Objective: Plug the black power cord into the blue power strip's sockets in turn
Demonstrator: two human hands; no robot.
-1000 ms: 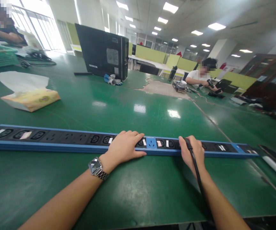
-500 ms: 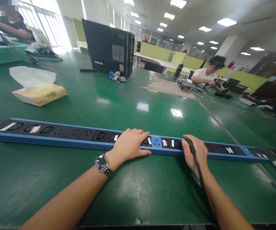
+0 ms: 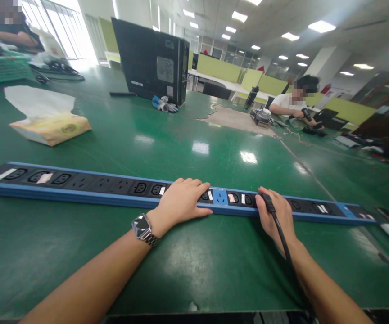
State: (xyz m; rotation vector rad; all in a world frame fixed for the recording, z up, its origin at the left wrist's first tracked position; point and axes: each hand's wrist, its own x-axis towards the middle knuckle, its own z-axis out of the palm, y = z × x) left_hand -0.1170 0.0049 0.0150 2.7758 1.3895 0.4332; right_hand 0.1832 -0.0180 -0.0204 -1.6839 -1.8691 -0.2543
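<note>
The power strip (image 3: 96, 182) is being clasped from above by the left hand (image 3: 184, 200), its fingers partly curled over the far side and its thumb laid along the near edge, just beside a blue socket (image 3: 219, 197). A black plug (image 3: 268, 202) is being gripped in the nearly closed right hand (image 3: 277, 215) over the strip's sockets; whether it is being seated in one cannot be told. Its cable (image 3: 286, 247) is being trailed down over the right wrist. A watch (image 3: 142, 227) is being worn on the left wrist. The strip is being supported lengthwise by the green worktop (image 3: 167, 274). Beyond it, a tissue pack (image 3: 52, 129), a black computer case (image 3: 150, 65) and, touching or just beside the case, gloves (image 3: 164, 104) are being borne too. At the far right, a dark object is being handled by a person (image 3: 291, 102).
</note>
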